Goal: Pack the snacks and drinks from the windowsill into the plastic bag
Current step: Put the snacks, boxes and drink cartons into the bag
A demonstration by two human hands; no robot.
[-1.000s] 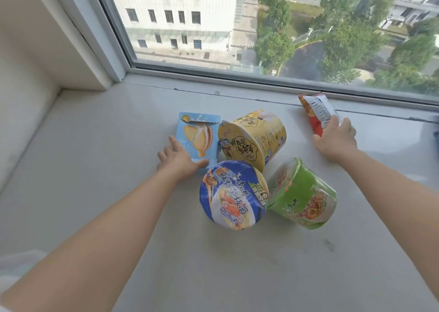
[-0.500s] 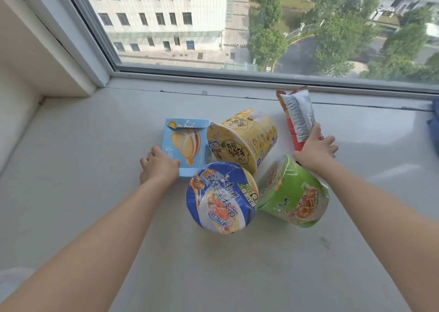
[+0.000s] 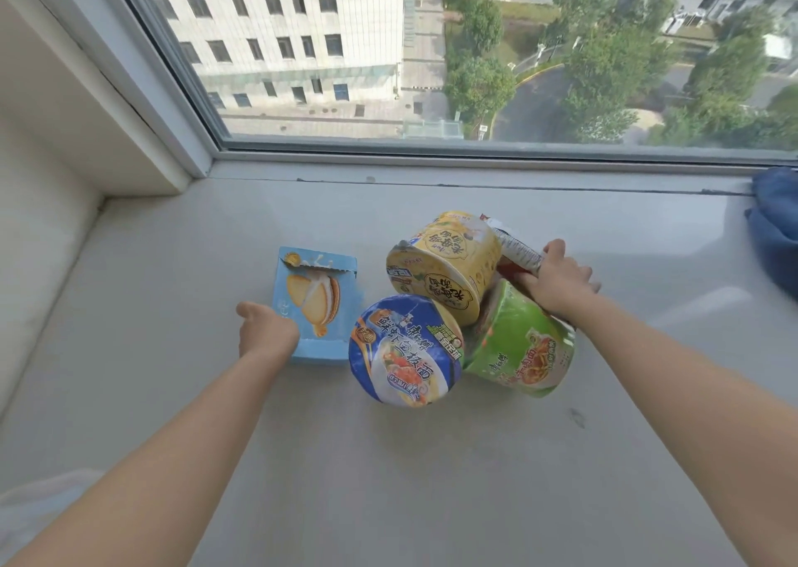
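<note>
Three noodle cups lie huddled on the grey windowsill (image 3: 432,480): a yellow cup (image 3: 444,268) at the back, a blue cup (image 3: 403,350) in front and a green cup (image 3: 524,346) to the right. A light blue biscuit box (image 3: 317,294) lies flat to their left. My left hand (image 3: 265,333) rests on the box's near left corner. My right hand (image 3: 557,279) grips a red and silver snack packet (image 3: 516,251), pressed against the yellow cup above the green one. White plastic bag (image 3: 34,506) shows at the lower left edge.
The window frame (image 3: 432,154) runs along the back of the sill. A white wall reveal (image 3: 86,113) closes the left side. A blue cloth item (image 3: 775,225) lies at the far right edge.
My right hand has dragged the snack packet left and nearer, up against the yellow and green cups. My left hand has slid back to the box's near corner.
</note>
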